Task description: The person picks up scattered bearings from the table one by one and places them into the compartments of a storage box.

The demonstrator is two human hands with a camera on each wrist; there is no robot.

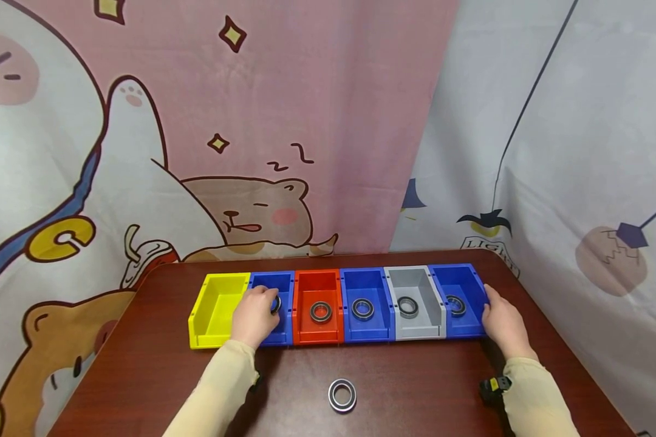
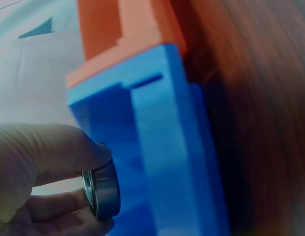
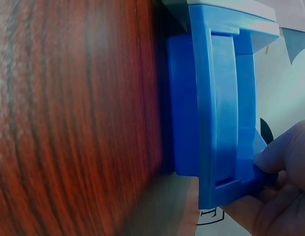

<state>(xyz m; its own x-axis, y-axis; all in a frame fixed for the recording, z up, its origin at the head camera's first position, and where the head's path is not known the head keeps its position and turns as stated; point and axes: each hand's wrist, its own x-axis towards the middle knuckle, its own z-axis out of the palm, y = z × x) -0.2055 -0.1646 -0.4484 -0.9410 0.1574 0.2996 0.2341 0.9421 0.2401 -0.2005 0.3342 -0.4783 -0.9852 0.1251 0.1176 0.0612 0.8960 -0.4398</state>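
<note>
In the left wrist view, my left hand [image 1: 253, 317] pinches a ball bearing [image 2: 107, 192] between thumb and fingers. The bearing is tilted on edge, inside or just above the left blue bin [image 1: 284, 335], and the hand partly covers it in the head view. At the far end of the row, my right hand [image 1: 506, 326] grips the side wall of the right blue bin [image 1: 461, 275], thumb on the inner side and fingers outside. A bearing [image 1: 463, 307] lies in that bin. On the table in front lies a loose bearing [image 1: 332, 396].
Between the blue bins stand a red bin [image 1: 318, 336], a middle blue bin [image 1: 369, 334] and a grey bin [image 1: 421, 332], each with one bearing. A yellow bin [image 1: 221, 297] ends the row at left. The brown table [image 1: 410, 388] meets a printed curtain [image 1: 361, 121] behind.
</note>
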